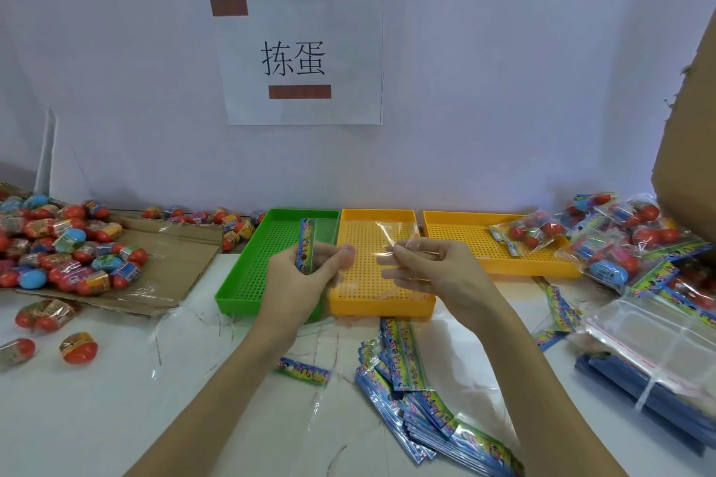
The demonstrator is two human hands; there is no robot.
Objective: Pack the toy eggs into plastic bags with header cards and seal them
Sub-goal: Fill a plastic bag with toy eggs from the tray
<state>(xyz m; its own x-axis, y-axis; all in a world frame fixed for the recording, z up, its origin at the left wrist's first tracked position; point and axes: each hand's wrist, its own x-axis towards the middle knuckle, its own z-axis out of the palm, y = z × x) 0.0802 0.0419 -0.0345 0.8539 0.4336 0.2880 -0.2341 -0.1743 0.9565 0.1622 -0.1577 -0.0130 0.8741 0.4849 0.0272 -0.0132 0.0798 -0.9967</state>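
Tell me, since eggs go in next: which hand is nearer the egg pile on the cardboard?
Left. The left hand holds a header card over the green tray, beside the egg pile; the right hand is farther, over the orange tray.

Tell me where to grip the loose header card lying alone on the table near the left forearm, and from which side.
Take the loose header card by one short end, probably the right one, coming from above. It lies flat on the white table, a thin long strip, so a pinch at an end lifts it most easily. The left hand already holds a card; the right hand pinches a clear bag.
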